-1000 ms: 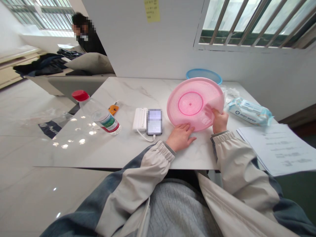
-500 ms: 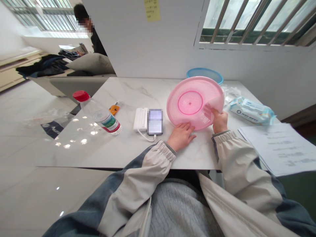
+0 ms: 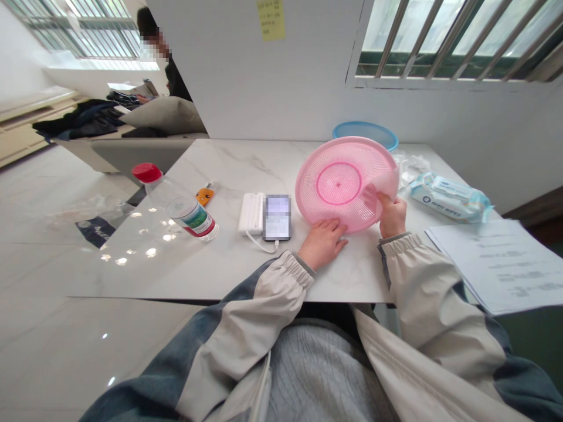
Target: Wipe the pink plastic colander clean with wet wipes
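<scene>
A plastic colander [image 3: 338, 176] is held on a marble table [image 3: 211, 275], with a basin [image 3: 365, 132] placed behind it and a wet-wipes pack [image 3: 451, 199] to its right. A phone [image 3: 277, 218] is laid to its left, beside a power bank [image 3: 251, 213]; a water bottle [image 3: 185, 208] is set further left.

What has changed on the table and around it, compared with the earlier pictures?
At the table, nothing visibly changed: nothing was taken or let go. Only the person in dark clothes in the background moved, straightening up toward the right of the view. The left hand stays against the round pink plastic mesh basket, and the right hand still grips its rim.
</scene>
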Available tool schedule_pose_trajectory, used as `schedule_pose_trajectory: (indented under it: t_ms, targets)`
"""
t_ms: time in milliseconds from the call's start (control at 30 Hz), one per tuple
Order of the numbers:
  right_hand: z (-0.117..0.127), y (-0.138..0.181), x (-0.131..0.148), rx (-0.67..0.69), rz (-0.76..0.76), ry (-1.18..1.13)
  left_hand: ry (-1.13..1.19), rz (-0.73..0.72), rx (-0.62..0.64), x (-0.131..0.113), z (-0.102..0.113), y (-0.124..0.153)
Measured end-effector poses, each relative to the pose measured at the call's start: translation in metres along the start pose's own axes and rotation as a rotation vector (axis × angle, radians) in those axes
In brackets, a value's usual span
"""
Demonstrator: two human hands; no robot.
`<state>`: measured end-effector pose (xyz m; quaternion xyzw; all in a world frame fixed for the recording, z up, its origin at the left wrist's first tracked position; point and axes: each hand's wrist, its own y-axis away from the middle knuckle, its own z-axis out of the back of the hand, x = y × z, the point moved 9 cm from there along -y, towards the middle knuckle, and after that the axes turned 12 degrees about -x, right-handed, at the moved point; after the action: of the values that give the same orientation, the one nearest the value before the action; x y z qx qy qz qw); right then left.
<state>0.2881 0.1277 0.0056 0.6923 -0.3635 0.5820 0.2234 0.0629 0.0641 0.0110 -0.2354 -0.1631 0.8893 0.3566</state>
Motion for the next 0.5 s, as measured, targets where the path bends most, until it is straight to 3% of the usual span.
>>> schedule_pose_trajectory:
  t_ms: [267,500]
  targets:
    - [-0.012,0.002,-0.003,0.168,0.053,-0.067,0.110,0.046,-0.015,0.003,0.001,0.000]
    - [-0.031,0.024,0.011,0.345,0.071,-0.176,0.232,0.103,-0.091,0.011,0.003,-0.003]
